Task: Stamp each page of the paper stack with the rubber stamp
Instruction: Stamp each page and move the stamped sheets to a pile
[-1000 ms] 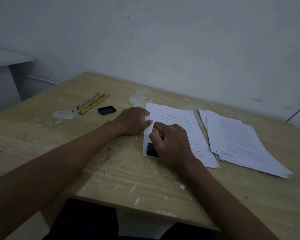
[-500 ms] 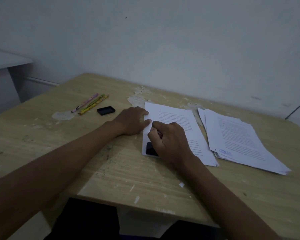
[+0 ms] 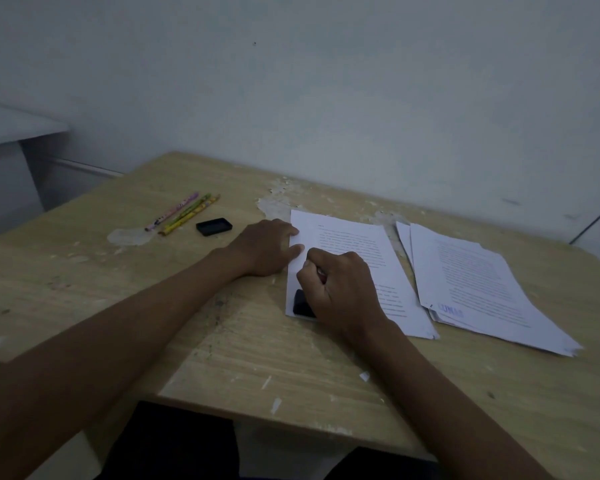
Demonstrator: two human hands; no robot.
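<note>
Right hand: the right hand (image 3: 340,289) is curled into a fist around the rubber stamp (image 3: 302,304), pressing it down on the near left corner of the paper stack (image 3: 354,244); only the black base of the stamp shows below the fingers, and a bit of red shows inside the fist.
Left hand: the left hand (image 3: 265,245) lies flat, palm down, holding nothing; its fingertips rest on the left edge of the same stack, just beyond the right hand.
Paper stack: white printed pages, lying under both hands, with the long edge running away from the person; lines of text show past the right hand's knuckles.
Stamped pages: a second, looser pile of pages (image 3: 482,285) lies to the right of the right hand, near the first stack and fanned at the edges; a blue stamp mark (image 3: 450,310) shows at its near left corner.
Black lid: a small black tray-like piece (image 3: 214,226) sits to the left of the left hand, apart from it.
Pencils: three patterned pencils (image 3: 184,213) lie side by side further left of the left hand, beyond the black piece.
Tabletop: the pale wooden tabletop (image 3: 257,341) is worn, with peeled patches beyond the hands and chips near the front edge.
</note>
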